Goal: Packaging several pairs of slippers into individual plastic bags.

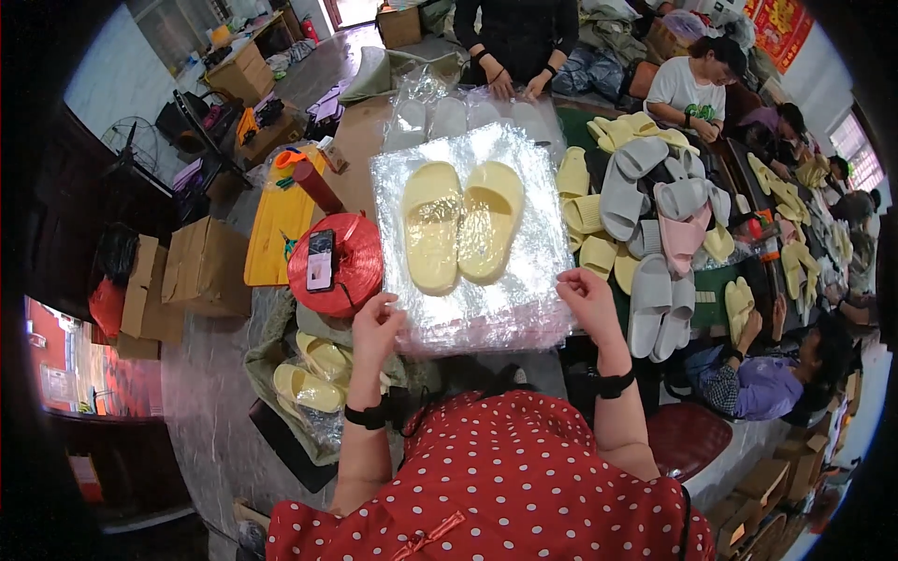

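Head view, 1 frame. I see 2 pale yellow slide sandals (460, 224) lying side by side, toes toward the person, on a stack of clear plastic bags (468, 299) at the centre of the desk (360, 140).

Left hand (374, 327): at the near left corner of the bag stack, fingers curled onto the plastic edge; the grip looks pinched on the top sheet. A black band sits on that wrist.

Right hand (587, 297): at the near right edge of the same stack, fingers bent down on the plastic; grip closed on the edge as far as I can tell. It also wears a black wrist band.

Just left of the stack: a red spool of twine (348, 271) with a phone (320, 260) lying on top. Beyond it, a yellow board (271, 224) with a dark red tube (316, 185) on it.

Right of the stack: a heap of grey, pink and yellow slides (655, 215). More yellow slides in a bag (313, 374) sit low at the person's left.

Other people stand or sit at the far and right sides of the desk; 1 pair of hands (519, 86) rests at the far edge.
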### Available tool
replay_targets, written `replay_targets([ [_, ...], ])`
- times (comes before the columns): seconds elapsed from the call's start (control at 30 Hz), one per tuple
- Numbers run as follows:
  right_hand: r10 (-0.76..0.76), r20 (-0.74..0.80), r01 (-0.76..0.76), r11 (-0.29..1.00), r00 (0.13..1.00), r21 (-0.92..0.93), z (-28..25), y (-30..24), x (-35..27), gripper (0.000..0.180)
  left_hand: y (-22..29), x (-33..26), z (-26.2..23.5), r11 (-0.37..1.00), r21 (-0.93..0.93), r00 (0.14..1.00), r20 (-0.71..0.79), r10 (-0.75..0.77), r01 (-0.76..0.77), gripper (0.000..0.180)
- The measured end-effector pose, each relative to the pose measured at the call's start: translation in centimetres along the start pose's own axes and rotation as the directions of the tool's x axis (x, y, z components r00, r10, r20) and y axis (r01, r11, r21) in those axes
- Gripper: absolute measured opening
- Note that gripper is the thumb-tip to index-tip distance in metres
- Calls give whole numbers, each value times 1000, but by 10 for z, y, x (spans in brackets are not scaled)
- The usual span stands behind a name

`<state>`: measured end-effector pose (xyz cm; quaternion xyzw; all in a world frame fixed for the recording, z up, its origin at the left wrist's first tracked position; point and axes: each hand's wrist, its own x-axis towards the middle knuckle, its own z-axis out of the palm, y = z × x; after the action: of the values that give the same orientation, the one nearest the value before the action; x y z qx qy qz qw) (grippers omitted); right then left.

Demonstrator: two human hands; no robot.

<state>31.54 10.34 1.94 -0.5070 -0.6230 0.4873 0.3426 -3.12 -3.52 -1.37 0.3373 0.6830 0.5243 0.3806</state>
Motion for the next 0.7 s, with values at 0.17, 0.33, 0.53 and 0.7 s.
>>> replay_targets([
  [0.17, 102, 177, -76, 987, 979, -144, -8, -16, 1, 31, -6, -1, -11, 989, 120, 993, -60, 98, -90, 34],
  [0.33, 96, 139, -82, 992, 986, -99, 1, -1, 23, 47, 24, 8, -2, 947, 319, 997, -72, -5, 28, 54],
  [0.53, 34, 132, 20, 923, 991, -385, 20, -15, 21, 51, 53, 12, 21, 598, 761, 941, 48, 336, -252, 100],
  [0.7, 4, 204, 42, 974, 979, -221, 28, -16, 15, 41, 44, 20, 53, 685, 703, 939, -75, 336, -189, 99],
])
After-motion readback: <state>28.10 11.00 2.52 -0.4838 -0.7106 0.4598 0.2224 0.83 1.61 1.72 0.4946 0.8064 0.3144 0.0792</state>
